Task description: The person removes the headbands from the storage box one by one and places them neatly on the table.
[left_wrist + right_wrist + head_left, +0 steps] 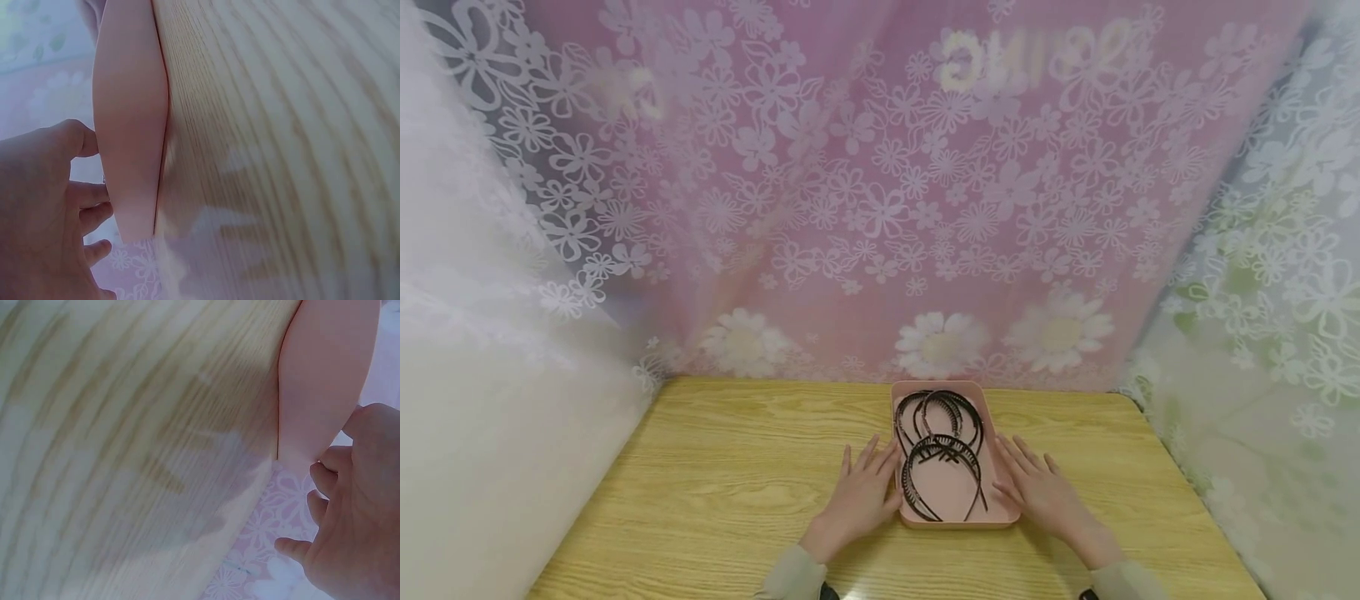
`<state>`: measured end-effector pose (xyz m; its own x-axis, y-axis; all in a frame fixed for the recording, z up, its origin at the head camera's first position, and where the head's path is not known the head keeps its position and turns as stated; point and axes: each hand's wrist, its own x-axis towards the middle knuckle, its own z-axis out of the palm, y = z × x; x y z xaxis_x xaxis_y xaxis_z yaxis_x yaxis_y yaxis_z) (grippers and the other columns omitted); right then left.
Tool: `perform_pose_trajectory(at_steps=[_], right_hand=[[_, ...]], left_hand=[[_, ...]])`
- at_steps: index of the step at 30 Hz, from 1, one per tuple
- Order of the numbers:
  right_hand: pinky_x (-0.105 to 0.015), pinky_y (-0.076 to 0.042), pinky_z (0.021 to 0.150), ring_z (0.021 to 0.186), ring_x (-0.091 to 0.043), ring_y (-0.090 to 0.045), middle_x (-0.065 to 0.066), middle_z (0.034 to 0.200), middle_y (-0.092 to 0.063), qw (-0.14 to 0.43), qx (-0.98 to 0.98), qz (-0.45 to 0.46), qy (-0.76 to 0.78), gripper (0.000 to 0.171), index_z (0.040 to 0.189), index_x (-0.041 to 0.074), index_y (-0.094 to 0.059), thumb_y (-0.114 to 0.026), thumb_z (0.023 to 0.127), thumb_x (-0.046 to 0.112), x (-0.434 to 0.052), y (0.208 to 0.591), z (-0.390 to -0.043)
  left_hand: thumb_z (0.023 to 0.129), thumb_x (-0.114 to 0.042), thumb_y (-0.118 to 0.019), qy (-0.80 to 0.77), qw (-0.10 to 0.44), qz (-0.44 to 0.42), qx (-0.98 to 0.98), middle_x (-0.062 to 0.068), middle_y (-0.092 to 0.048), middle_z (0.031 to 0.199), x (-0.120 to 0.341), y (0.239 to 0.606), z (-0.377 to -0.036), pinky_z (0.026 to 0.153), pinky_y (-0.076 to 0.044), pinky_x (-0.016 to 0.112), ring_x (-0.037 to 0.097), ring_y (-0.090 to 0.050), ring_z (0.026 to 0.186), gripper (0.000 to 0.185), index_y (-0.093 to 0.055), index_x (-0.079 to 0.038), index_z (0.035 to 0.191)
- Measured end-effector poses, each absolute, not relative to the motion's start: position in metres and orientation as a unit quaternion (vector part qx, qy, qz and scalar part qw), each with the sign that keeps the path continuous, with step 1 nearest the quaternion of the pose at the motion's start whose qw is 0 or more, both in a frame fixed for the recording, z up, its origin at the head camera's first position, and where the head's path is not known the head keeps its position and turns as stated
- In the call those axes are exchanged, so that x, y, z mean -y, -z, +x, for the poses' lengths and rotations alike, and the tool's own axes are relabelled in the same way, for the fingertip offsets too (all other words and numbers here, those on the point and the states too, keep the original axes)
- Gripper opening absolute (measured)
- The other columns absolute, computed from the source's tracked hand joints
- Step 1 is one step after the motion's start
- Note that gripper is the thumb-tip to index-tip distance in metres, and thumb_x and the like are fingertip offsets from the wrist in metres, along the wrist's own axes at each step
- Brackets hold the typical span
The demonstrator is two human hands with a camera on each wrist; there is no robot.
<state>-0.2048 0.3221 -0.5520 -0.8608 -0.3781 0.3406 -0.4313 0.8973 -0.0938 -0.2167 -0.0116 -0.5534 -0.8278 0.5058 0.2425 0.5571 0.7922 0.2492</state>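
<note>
The shallow pink plastic tray (907,518) of black toothed headbands (942,450), seen only from the head, sits on the wood-grain bench (715,475) between flat left hand (861,493) and right hand (1047,492), fingers straight.

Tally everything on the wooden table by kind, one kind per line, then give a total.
Pink tray: 1
Black toothed headbands in the tray: about 5; they overlap, so the exact number is hard to tell
Hands resting on the table, left hand and right hand, one at each side of the tray: 2
Total: about 8
</note>
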Motion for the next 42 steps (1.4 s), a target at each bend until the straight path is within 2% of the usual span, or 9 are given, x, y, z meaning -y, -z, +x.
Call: perform_pose_trajectory(at_steps=[9,12,16,19,27,38,42], right_hand=[[-0.072,-0.035,0.104,0.139,-0.044,-0.043,-0.021,0.152,-0.047,0.143,0.962,0.209,-0.1,0.067,0.151,0.004,-0.046,-0.062,0.099,0.043,-0.314,0.553,-0.206],[-0.071,-0.034,0.107,0.142,-0.042,-0.04,-0.02,0.154,-0.045,0.125,0.967,0.204,-0.09,0.067,0.153,0.005,-0.044,-0.059,0.101,0.045,-0.312,0.553,-0.207],[-0.072,-0.032,0.108,0.143,-0.043,-0.039,-0.02,0.156,-0.043,0.115,0.968,0.201,-0.099,0.067,0.153,0.004,-0.044,-0.061,0.1,0.041,-0.305,0.546,-0.205],[-0.072,-0.032,0.108,0.142,-0.044,-0.039,-0.02,0.155,-0.043,0.119,0.965,0.204,-0.112,0.066,0.152,0.002,-0.046,-0.064,0.099,0.038,-0.3,0.542,-0.202],[-0.073,-0.034,0.105,0.141,-0.043,-0.041,-0.017,0.155,-0.045,0.14,0.959,0.218,-0.117,0.069,0.153,0.004,-0.044,-0.063,0.098,0.042,-0.294,0.546,-0.203],[-0.071,-0.032,0.11,0.145,-0.041,-0.036,-0.016,0.158,-0.041,0.092,0.97,0.198,-0.111,0.07,0.153,0.004,-0.044,-0.062,0.099,0.045,-0.279,0.541,-0.204],[-0.071,-0.032,0.109,0.147,-0.039,-0.035,-0.014,0.16,-0.039,0.097,0.968,0.204,-0.113,0.072,0.155,0.005,-0.042,-0.062,0.098,0.046,-0.278,0.548,-0.207]], left_hand=[[0.101,-0.034,-0.057,0.164,0.065,-0.284,0.942,0.009,-0.037,0.162,0.02,0.547,-0.213,0.116,-0.016,0.071,0.038,-0.026,0.151,0.06,-0.045,-0.006,0.153],[0.102,-0.034,-0.056,0.161,0.053,-0.281,0.945,0.008,-0.036,0.162,0.023,0.543,-0.212,0.117,-0.015,0.07,0.037,-0.024,0.152,0.06,-0.044,-0.006,0.154],[0.103,-0.034,-0.056,0.156,0.043,-0.277,0.947,0.007,-0.034,0.163,0.027,0.54,-0.211,0.118,-0.015,0.069,0.036,-0.023,0.153,0.06,-0.043,-0.007,0.154],[0.103,-0.034,-0.056,0.157,0.046,-0.278,0.947,0.007,-0.035,0.163,0.031,0.539,-0.211,0.117,-0.015,0.07,0.037,-0.023,0.152,0.06,-0.043,-0.006,0.154],[0.102,-0.031,-0.058,0.173,0.054,-0.283,0.942,0.009,-0.034,0.163,0.039,0.542,-0.211,0.116,-0.013,0.073,0.04,-0.023,0.152,0.06,-0.044,-0.004,0.153],[0.101,-0.03,-0.06,0.172,0.044,-0.274,0.945,0.007,-0.034,0.163,0.051,0.543,-0.215,0.116,-0.012,0.072,0.038,-0.023,0.152,0.062,-0.042,-0.006,0.155],[0.1,-0.029,-0.061,0.18,0.051,-0.276,0.943,0.008,-0.036,0.162,0.056,0.545,-0.216,0.115,-0.013,0.074,0.04,-0.024,0.151,0.062,-0.043,-0.005,0.154]])
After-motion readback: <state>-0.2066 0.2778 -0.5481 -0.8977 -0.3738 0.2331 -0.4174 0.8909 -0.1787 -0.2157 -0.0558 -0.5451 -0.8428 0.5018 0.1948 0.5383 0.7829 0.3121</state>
